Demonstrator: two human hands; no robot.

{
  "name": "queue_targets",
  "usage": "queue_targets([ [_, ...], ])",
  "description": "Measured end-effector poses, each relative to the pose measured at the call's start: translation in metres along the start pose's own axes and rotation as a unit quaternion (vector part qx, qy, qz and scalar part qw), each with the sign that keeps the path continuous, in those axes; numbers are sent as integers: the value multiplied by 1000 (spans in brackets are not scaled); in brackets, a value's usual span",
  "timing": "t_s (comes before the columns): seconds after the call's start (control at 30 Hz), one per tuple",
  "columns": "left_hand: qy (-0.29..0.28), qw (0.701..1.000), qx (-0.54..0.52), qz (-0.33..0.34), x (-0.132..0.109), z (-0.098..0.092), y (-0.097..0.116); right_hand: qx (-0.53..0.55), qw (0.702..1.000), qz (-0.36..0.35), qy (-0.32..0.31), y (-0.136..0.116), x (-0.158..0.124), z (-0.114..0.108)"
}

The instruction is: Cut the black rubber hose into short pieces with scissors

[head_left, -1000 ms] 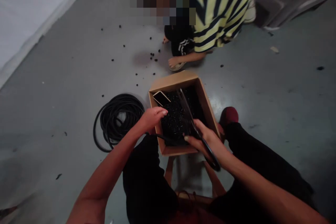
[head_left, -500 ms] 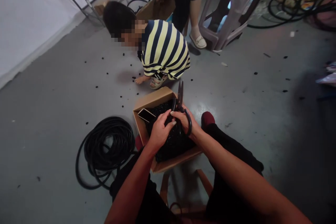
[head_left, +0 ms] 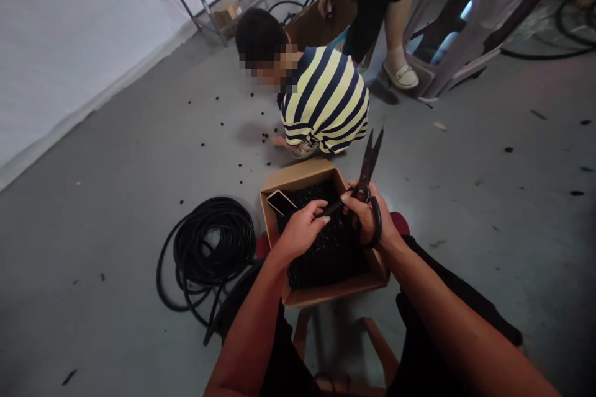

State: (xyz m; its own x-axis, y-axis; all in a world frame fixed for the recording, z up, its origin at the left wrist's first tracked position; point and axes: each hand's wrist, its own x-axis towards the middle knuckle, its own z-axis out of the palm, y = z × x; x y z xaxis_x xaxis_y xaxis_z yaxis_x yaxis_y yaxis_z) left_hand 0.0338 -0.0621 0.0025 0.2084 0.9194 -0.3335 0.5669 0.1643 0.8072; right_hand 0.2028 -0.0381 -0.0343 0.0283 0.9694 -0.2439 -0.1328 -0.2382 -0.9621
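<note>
Over an open cardboard box, my right hand is closed round black-handled scissors. Their dark blades point up and away from me, slightly parted. A short piece of black tube spans between my two hands. My left hand pinches one end of it, and my right thumb and finger press at the other. Many small black pieces fill the box below, too tangled to tell apart. A phone with a dark screen lies on them at the far left corner.
A coil of black hose lies on the floor left of the box. Just beyond the box a person in a striped shirt squats, one hand near scattered black bits. Another person's leg and a plastic stool stand behind.
My view has swung left, so the scene sits further right. My hands have drawn apart along the black tube, and the scissor blades have parted a little more.
</note>
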Motion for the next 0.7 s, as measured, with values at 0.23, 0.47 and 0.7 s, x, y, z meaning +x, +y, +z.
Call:
queue_targets([
  [0.23,16,998,69,4,6,13,11,-69,997,-22,12,-2,-2,-1],
  [0.47,77,996,33,5,10,-1,11,-167,985,-13,-39,-16,-9,-8],
  [0.7,127,982,-133,-30,13,-27,-8,-272,949,-22,-157,5,-26,-16],
])
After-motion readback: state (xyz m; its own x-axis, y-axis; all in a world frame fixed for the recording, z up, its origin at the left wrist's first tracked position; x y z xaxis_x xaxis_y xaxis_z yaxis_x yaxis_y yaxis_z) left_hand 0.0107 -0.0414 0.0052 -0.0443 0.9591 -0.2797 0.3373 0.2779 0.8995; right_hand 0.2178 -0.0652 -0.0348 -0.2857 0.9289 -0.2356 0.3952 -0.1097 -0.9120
